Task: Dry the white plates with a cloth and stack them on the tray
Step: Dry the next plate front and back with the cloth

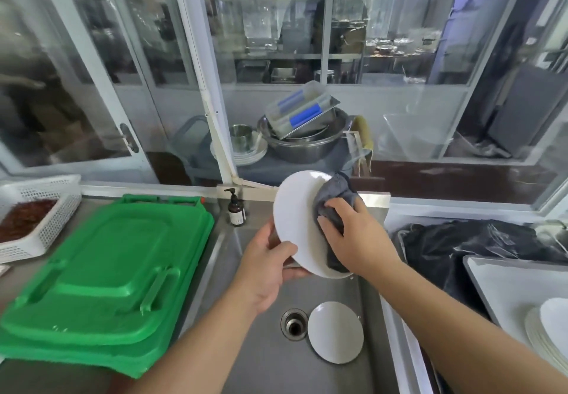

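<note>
At far left a white basket (40,209) of reddish dried stuff sits on the counter, with green lids (104,283) stacked beside it toward the sink. A small brown pump bottle (236,209) stands at the sink's back corner.

Over the sink (261,356) the left hand (267,267) grips a white plate (295,221) by its lower left rim, thumb across the face and fingers curled behind. The plate is held tilted up on edge, its face turned toward the person. The right hand (356,234) presses a bunched grey cloth (335,203) against the plate's right half, fingers curled round the cloth, so the step in hand looks like wiping, not yet stacking.

Below, a second plate (336,332) lies in the basin just right of the drain (294,323), probably still to be dried.

Further right a dark plastic bag (479,246) lies on the counter, and beyond it the tray (491,283) carries a stack (550,335) of white plates at the frame's right edge.

The tray lies to the right of and lower than the held plate, on the right hand's side. The left hand has the plate, so it would have to carry across the body, or pass the plate over.
</note>
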Demonstrator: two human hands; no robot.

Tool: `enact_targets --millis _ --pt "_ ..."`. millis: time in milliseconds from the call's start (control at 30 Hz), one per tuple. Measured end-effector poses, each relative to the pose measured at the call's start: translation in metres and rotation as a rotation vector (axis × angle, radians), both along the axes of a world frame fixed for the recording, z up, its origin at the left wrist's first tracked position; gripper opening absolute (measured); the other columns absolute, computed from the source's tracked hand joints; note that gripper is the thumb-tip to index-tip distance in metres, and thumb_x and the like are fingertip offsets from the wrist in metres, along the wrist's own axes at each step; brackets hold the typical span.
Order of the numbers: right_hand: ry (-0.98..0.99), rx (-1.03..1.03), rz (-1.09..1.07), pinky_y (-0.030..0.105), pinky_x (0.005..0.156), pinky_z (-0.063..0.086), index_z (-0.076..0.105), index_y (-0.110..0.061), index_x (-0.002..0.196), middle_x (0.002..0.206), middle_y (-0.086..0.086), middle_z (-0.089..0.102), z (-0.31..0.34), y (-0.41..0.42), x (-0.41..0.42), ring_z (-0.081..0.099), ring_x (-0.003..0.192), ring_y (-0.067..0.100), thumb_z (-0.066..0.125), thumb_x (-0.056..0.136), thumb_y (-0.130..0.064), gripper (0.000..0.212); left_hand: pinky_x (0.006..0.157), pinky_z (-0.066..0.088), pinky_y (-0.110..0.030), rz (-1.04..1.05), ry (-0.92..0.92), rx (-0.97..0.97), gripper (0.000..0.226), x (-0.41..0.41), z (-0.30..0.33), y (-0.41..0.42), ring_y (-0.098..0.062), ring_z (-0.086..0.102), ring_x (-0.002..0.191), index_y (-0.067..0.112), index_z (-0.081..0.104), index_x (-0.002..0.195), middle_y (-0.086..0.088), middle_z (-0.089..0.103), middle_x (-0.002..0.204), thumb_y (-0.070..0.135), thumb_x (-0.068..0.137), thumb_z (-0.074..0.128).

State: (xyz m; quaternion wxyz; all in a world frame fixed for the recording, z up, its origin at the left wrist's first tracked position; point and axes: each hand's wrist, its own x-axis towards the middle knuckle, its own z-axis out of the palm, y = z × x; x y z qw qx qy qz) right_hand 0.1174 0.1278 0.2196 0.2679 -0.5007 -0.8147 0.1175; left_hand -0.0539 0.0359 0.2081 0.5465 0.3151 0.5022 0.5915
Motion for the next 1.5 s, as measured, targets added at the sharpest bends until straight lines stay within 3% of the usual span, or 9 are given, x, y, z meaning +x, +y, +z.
enact_targets --millis 233,467,667,767,933,1033,1133,1333,1500 --pt "0.029 0.151 0.312 0.034 0.065 0.047 0.059 -0.033 0.119 0.102 -0.001 0.055 0.036 -0.034 -0.030 0.057 0.079 0.023 0.059 0.097 -0.045 0.026 0.073 0.064 -0.046 -0.086 0.089 0.046 0.059 -0.014 0.027 0.000 -0.034 0.078 0.095 0.040 0.072 0.116 -0.009 0.078 0.114 -0.010 0.099 0.046" --pt "0.050 0.353 0.183 0.033 0.063 0.040 0.065 -0.023 0.122 0.102 0.003 0.054 0.096 0.007 -0.061 0.059 0.078 0.031 0.066 0.099 -0.034 0.026 0.074 0.064 -0.052 -0.096 0.083 0.133 0.062 -0.040 0.045 -0.008 -0.034 0.076 0.103 0.039 0.068 0.129 -0.008 0.076 0.118 -0.006 0.087 0.056" --pt "0.124 0.255 -0.066 0.037 0.063 0.046 0.060 -0.022 0.124 0.115 0.009 0.056 0.111 0.035 -0.067 0.049 0.069 0.028 0.058 0.102 -0.037 0.027 0.077 0.064 -0.060 0.010 0.053 0.236 0.066 -0.061 0.070 -0.002 -0.038 0.076 0.102 0.044 0.069 0.125 -0.008 0.076 0.117 0.001 0.077 0.061" --pt "0.154 0.158 -0.140 0.038 0.069 0.047 0.060 -0.022 0.123 0.115 0.009 0.058 0.100 0.034 -0.068 0.050 0.073 0.028 0.058 0.102 -0.038 0.027 0.074 0.065 -0.051 0.071 0.027 0.273 0.067 -0.070 0.078 0.004 -0.030 0.077 0.099 0.046 0.069 0.126 -0.004 0.076 0.117 0.001 0.076 0.062" --pt "0.259 0.017 -0.074 0.034 0.071 0.045 0.064 -0.028 0.114 0.107 0.003 0.061 0.068 -0.003 -0.079 0.055 0.084 0.024 0.064 0.096 -0.037 0.020 0.073 0.065 -0.048 0.122 0.012 0.295 0.065 -0.079 0.084 0.015 -0.022 0.076 0.101 0.054 0.072 0.113 0.001 0.077 0.117 0.001 0.077 0.062" --pt "0.293 0.001 0.071 0.023 0.063 0.040 0.061 -0.039 0.106 0.096 -0.008 0.059 0.058 -0.029 -0.090 0.053 0.079 0.014 0.062 0.090 -0.044 0.017 0.072 0.064 -0.046 0.127 0.039 0.275 0.068 -0.080 0.081 0.019 -0.027 0.077 0.100 0.049 0.069 0.123 0.000 0.077 0.119 -0.008 0.089 0.058" --pt "0.315 -0.010 0.177 0.029 0.071 0.050 0.062 -0.042 0.104 0.096 -0.016 0.059 0.070 -0.033 -0.094 0.057 0.085 0.006 0.058 0.089 -0.048 0.017 0.072 0.063 -0.041 0.074 0.073 0.262 0.061 -0.075 0.075 0.017 -0.029 0.077 0.101 0.042 0.066 0.130 -0.007 0.077 0.120 -0.008 0.097 0.054" --pt "0.283 0.164 0.255 0.034 0.075 0.051 0.068 -0.034 0.111 0.105 -0.009 0.060 0.115 -0.004 -0.096 0.059 0.085 0.014 0.067 0.095 -0.035 0.017 0.069 0.063 -0.041 -0.016 0.087 0.239 0.062 -0.056 0.071 0.011 -0.027 0.078 0.098 0.046 0.069 0.125 -0.007 0.077 0.117 0.003 0.082 0.055" --pt "0.160 0.377 0.101 0.040 0.082 0.042 0.069 -0.030 0.117 0.103 0.001 0.062 0.138 0.024 -0.096 0.057 0.092 0.027 0.064 0.096 -0.039 0.023 0.071 0.064 -0.045 -0.022 0.062 0.255 0.062 -0.051 0.071 0.010 -0.031 0.075 0.107 0.046 0.070 0.124 -0.005 0.076 0.121 0.004 0.079 0.058"
